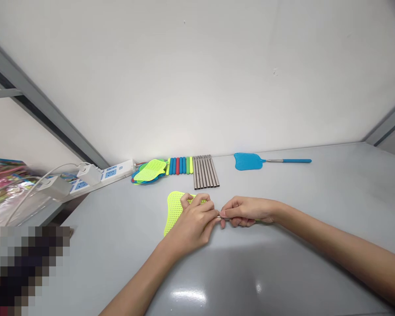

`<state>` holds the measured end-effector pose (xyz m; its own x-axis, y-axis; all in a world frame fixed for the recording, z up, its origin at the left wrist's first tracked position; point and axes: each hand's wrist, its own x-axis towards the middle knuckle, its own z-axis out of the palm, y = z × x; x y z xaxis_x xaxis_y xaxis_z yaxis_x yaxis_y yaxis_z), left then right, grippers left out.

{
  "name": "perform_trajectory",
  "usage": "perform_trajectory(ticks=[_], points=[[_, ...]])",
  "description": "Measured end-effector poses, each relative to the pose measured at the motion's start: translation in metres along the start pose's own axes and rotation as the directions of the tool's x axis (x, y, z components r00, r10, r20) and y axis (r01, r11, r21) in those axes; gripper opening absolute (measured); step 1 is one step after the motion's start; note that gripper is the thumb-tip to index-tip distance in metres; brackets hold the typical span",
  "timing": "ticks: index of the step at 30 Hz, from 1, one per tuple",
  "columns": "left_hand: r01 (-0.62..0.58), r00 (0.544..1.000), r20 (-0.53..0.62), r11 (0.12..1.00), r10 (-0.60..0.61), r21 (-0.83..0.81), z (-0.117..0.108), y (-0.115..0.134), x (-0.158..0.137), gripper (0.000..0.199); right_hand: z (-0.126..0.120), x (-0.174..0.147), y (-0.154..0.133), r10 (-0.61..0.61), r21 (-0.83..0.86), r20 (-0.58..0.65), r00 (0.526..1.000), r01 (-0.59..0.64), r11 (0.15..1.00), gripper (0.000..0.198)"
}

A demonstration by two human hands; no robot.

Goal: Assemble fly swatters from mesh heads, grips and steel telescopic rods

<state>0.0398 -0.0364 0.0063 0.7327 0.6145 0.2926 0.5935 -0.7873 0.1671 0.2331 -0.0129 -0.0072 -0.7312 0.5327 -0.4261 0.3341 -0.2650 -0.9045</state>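
My left hand [197,217] is closed on a yellow-green perforated fly swatter head [174,208], gripping it at its narrow end; the hand covers much of it. Close beside it, my right hand [243,211] pinches a thin metal rod [224,218] that meets the swatter head's end between the two hands. Whether the two parts are joined is hidden by the fingers. A bit of green shows under the right wrist, mostly covered.
Behind my hands lie a row of metal tubes [206,172], several coloured grips [181,166] and stacked swatter heads [150,171]. A blue fly swatter [249,161] lies at the back right. A power strip [118,170] with plugged-in chargers and plastic-wrapped goods [9,184] are at left.
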Motion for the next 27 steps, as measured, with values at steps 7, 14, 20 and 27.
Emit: perform_trajectory(ticks=[7, 14, 20, 27], points=[[-0.023, 1.000, -0.010, 1.000, 0.023, -0.001, -0.001, -0.003, 0.003, 0.019, -0.001, -0.001, -0.002, 0.043, 0.012, 0.001, 0.999, -0.043, 0.999, 0.032], [-0.040, 0.999, 0.010, 0.999, 0.040, -0.020, -0.003, -0.003, 0.004, 0.020, -0.003, -0.003, -0.005, 0.085, 0.036, 0.051, 0.995, -0.087, 0.996, 0.029], [-0.034, 0.999, 0.014, 0.999, 0.034, -0.013, -0.004, -0.003, 0.004, 0.020, -0.003, -0.004, -0.006, 0.114, 0.069, 0.072, 0.991, -0.119, 0.991, 0.027], [-0.041, 0.999, 0.026, 0.999, 0.041, -0.012, -0.003, -0.005, 0.004, 0.021, -0.003, -0.005, -0.010, 0.142, 0.086, 0.071, 0.987, -0.148, 0.985, 0.026]])
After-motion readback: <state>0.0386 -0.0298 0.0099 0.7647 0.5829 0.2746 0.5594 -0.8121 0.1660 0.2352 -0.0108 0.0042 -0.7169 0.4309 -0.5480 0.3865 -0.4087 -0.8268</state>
